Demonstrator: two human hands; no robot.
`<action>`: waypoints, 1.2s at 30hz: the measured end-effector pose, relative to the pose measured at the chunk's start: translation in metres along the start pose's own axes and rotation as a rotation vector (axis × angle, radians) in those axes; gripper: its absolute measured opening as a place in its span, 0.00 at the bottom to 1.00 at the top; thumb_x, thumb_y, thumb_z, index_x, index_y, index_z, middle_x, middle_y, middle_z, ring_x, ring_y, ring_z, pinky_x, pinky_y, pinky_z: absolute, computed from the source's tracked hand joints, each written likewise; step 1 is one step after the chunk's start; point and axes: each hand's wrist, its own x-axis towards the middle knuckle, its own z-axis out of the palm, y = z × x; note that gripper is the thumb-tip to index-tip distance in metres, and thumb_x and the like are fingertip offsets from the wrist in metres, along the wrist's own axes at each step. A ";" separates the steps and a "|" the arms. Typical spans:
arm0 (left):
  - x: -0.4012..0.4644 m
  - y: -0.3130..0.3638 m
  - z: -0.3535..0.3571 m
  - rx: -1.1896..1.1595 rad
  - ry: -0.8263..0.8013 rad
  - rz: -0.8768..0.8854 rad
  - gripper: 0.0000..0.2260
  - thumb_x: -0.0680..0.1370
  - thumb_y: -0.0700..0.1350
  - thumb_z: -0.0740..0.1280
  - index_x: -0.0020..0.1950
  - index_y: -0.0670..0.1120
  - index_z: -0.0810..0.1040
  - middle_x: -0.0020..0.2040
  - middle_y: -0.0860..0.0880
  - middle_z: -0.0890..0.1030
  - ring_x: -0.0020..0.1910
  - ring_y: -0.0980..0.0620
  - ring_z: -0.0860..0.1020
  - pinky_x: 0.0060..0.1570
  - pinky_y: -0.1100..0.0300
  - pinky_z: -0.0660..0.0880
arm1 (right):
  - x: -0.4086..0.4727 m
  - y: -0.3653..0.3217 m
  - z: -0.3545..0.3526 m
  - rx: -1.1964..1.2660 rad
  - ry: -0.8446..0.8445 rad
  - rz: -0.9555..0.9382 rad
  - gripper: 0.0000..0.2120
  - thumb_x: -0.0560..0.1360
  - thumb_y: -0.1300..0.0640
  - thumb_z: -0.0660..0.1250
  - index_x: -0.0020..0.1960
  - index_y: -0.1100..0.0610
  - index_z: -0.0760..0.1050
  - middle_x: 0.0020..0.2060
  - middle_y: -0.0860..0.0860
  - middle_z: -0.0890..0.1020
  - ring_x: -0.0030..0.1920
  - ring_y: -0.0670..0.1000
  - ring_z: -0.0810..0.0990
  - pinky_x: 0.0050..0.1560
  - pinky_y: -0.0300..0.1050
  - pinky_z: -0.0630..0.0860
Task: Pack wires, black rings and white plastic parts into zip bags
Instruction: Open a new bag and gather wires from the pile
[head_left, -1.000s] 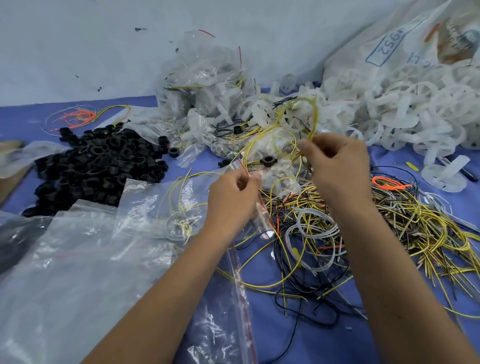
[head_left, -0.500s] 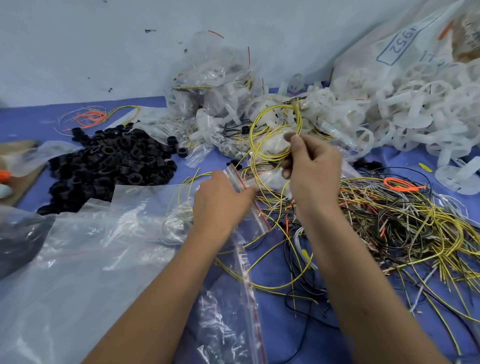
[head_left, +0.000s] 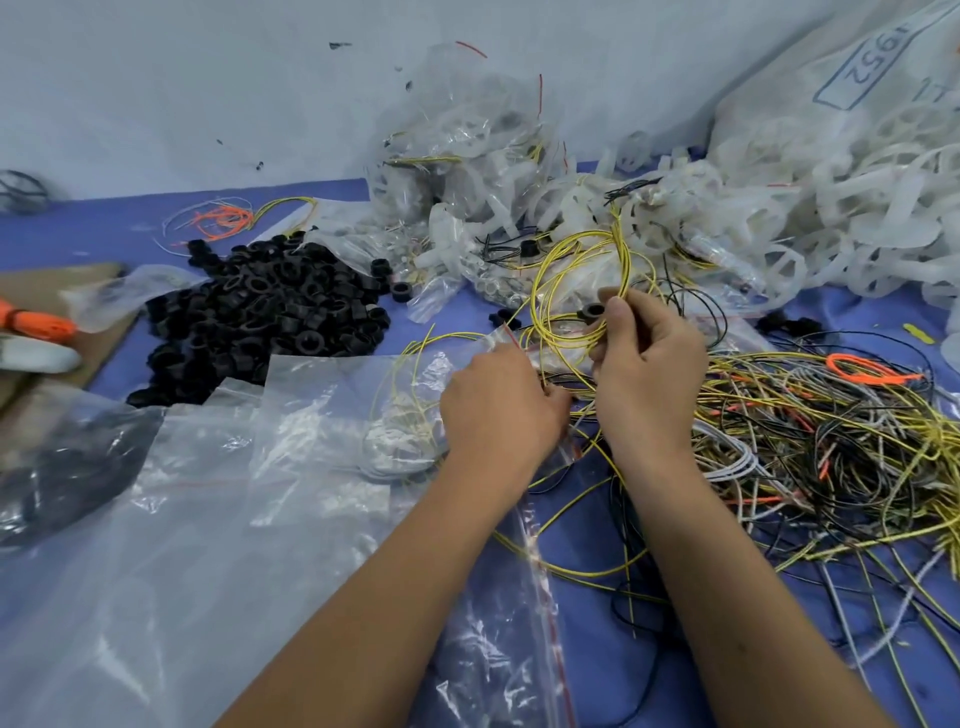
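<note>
My right hand (head_left: 644, 374) pinches a coiled loop of yellow wire (head_left: 571, 270) and holds it up over the table. Just left of it, my left hand (head_left: 498, 405) grips the red-striped mouth of a clear zip bag (head_left: 353, 405) that has some wire inside. A tangled heap of yellow, black, grey and orange wires (head_left: 810, 441) lies to the right. The pile of black rings (head_left: 265, 317) sits at the left. White plastic parts (head_left: 831, 218) are heaped at the back right.
Filled clear bags (head_left: 467, 150) stack against the wall at the back. More loose zip bags (head_left: 156, 545) cover the near left. A cardboard piece (head_left: 57, 332) with an orange tool (head_left: 36, 322) lies at the far left. A large white sack (head_left: 841, 73) stands at the back right.
My right hand has lowered and moved left with the yellow wire coil, closer to the bag mouth. My left hand keeps hold of the bag opening.
</note>
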 end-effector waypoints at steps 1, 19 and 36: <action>0.002 -0.002 -0.002 -0.032 -0.028 -0.004 0.13 0.74 0.55 0.68 0.46 0.45 0.74 0.46 0.40 0.80 0.48 0.36 0.80 0.39 0.54 0.67 | 0.000 0.001 0.000 0.004 0.001 0.002 0.14 0.82 0.51 0.61 0.44 0.57 0.79 0.28 0.55 0.76 0.32 0.63 0.75 0.34 0.63 0.73; 0.033 -0.038 -0.032 -1.184 -0.563 -0.428 0.05 0.79 0.32 0.67 0.50 0.41 0.80 0.31 0.45 0.79 0.21 0.60 0.70 0.20 0.71 0.65 | -0.008 -0.017 -0.003 0.858 -0.558 0.601 0.14 0.84 0.58 0.59 0.44 0.58 0.80 0.40 0.56 0.83 0.45 0.55 0.83 0.51 0.50 0.82; 0.047 -0.066 -0.056 -1.436 -0.426 -0.378 0.15 0.76 0.37 0.69 0.29 0.46 0.76 0.30 0.48 0.72 0.22 0.57 0.64 0.19 0.68 0.56 | -0.003 -0.006 -0.007 0.085 -0.421 0.326 0.14 0.84 0.57 0.60 0.45 0.53 0.82 0.41 0.63 0.86 0.46 0.65 0.85 0.51 0.64 0.82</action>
